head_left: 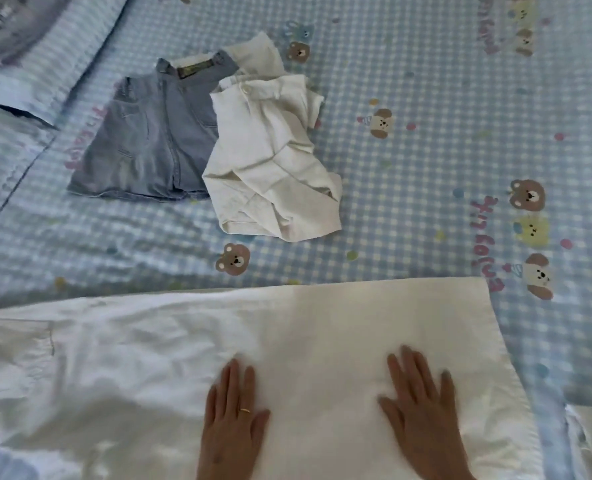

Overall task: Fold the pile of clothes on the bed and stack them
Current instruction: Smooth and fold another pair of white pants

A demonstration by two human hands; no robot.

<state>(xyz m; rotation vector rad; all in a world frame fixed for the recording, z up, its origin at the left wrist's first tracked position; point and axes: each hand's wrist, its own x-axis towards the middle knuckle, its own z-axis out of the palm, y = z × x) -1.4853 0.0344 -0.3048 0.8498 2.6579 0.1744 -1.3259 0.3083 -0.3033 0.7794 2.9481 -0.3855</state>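
A large white garment [322, 327] lies spread flat across the near part of the bed, its right part folded over into a smooth panel. My left hand [232, 420] and my right hand [422, 410] rest flat on that panel, palms down, fingers straight and pointing away from me. Farther back lie blue denim shorts [142, 140], laid flat. A crumpled cream shirt [273, 157] sits beside them on the right, overlapping their edge.
The bed has a blue checked sheet [426, 133] printed with bears. A pillow [24, 39] in the same fabric lies at the far left corner. The bed's near right edge [571, 441] shows at the bottom right.
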